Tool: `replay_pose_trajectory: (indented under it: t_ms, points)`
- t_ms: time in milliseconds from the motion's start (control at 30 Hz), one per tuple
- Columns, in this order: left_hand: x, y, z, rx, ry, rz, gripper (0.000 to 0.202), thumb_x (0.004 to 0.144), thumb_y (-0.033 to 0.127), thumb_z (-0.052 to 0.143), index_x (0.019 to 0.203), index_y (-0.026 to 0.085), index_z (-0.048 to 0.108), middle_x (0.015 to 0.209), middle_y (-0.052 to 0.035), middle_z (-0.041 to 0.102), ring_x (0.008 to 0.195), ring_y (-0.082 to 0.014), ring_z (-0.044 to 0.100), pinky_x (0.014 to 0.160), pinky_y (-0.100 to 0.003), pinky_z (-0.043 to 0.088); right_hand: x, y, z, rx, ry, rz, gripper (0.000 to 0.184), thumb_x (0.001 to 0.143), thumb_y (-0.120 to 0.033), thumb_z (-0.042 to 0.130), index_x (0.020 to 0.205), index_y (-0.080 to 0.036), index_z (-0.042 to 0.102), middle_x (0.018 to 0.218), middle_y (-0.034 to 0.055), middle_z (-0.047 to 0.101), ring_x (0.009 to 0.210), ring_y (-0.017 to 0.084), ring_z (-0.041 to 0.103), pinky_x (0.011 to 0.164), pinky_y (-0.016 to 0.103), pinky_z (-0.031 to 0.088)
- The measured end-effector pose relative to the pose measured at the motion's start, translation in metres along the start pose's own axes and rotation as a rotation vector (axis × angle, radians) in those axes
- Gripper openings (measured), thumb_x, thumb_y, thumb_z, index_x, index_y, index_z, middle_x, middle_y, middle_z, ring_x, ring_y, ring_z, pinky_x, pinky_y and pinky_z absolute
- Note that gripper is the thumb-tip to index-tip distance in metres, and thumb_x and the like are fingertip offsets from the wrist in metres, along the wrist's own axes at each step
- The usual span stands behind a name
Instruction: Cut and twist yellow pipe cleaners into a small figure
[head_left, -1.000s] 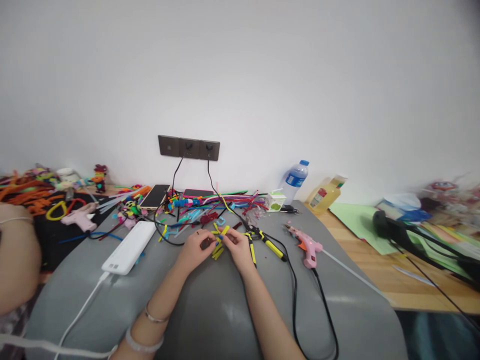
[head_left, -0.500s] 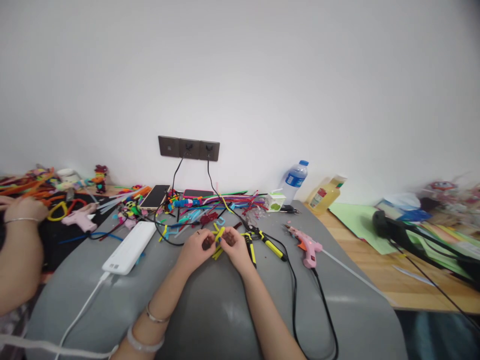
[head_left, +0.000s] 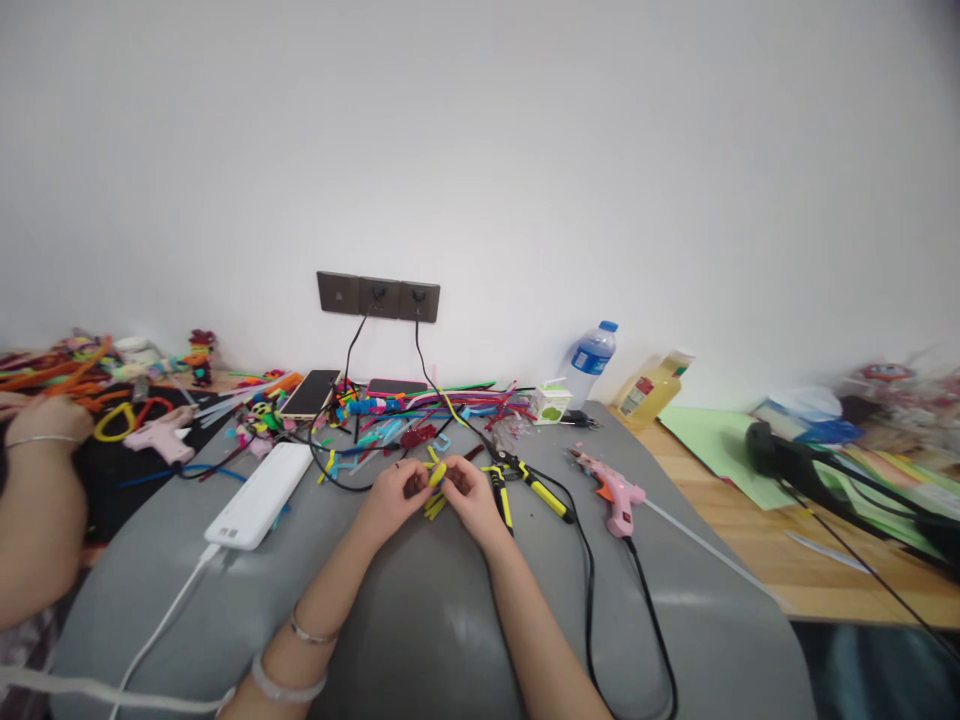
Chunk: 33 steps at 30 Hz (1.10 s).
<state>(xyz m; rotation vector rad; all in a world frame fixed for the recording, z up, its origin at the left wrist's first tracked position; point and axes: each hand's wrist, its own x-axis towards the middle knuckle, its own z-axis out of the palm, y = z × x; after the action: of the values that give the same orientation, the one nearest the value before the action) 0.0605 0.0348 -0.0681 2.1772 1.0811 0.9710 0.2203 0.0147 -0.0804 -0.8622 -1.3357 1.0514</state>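
Both hands meet over the middle of the grey table. My left hand [head_left: 401, 492] and my right hand [head_left: 469, 492] pinch a small yellow pipe-cleaner piece [head_left: 437, 474] between their fingertips. Beneath it, more yellow strips [head_left: 435, 507] show between the hands; I cannot tell whether they are joined to the held piece. Just right of my right hand lie pliers with yellow and black handles [head_left: 546, 498], their jaws pointing away. A pink glue gun [head_left: 616, 492] rests further right.
A white power bank [head_left: 259, 497] with a cable lies left. Coloured pipe cleaners [head_left: 480, 402], phones and a small white-green box [head_left: 551, 404] line the back, near a water bottle [head_left: 590, 362] and a yellow bottle [head_left: 654, 390]. Another person's hand [head_left: 51, 425] works at far left. Black cords cross the table.
The yellow piece between my fingertips has turned and looks shorter and more rounded than before. My hands have hardly moved, and the things around them stay put.
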Motion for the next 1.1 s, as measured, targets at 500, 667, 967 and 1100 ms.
replay_pose_trajectory:
  t_ms: [500, 667, 967, 1100]
  points:
    - [0.000, 0.000, -0.002, -0.028, 0.009, 0.081, 0.008, 0.084, 0.016, 0.056, 0.077, 0.018, 0.059, 0.074, 0.0001, 0.058, 0.069, -0.0143, 0.052, 0.064, -0.025, 0.038, 0.001, -0.004, -0.002, 0.065, 0.084, 0.001, 0.022, 0.079, -0.042, 0.068, 0.084, -0.020, 0.065, 0.075, 0.0011, 0.063, 0.069, 0.016, 0.058, 0.067, 0.027, 0.046]
    - [-0.002, 0.005, -0.002, 0.006, -0.057, 0.126, 0.010, 0.083, 0.011, 0.052, 0.077, 0.018, 0.055, 0.076, -0.0003, 0.056, 0.073, -0.0150, 0.051, 0.066, -0.025, 0.037, 0.001, -0.007, -0.004, 0.033, 0.057, -0.022, 0.022, 0.081, -0.041, 0.065, 0.081, -0.020, 0.067, 0.079, 0.0015, 0.061, 0.066, 0.014, 0.053, 0.064, 0.025, 0.043]
    - [-0.002, 0.007, -0.006, -0.109, -0.026, 0.113, 0.009, 0.079, 0.010, 0.046, 0.075, 0.019, 0.047, 0.070, 0.0024, 0.046, 0.063, -0.0121, 0.044, 0.058, -0.023, 0.033, 0.001, -0.005, -0.003, 0.126, 0.063, 0.055, 0.022, 0.078, -0.042, 0.069, 0.085, -0.022, 0.066, 0.076, 0.0011, 0.065, 0.070, 0.017, 0.059, 0.070, 0.029, 0.048]
    - [-0.003, 0.009, -0.007, -0.134, -0.066, 0.126, 0.010, 0.080, 0.012, 0.044, 0.073, 0.019, 0.047, 0.070, 0.0020, 0.045, 0.063, -0.0122, 0.043, 0.058, -0.023, 0.032, 0.001, -0.007, -0.001, 0.164, 0.004, 0.067, 0.024, 0.075, -0.040, 0.072, 0.091, -0.022, 0.066, 0.083, 0.0021, 0.067, 0.075, 0.017, 0.061, 0.073, 0.029, 0.048]
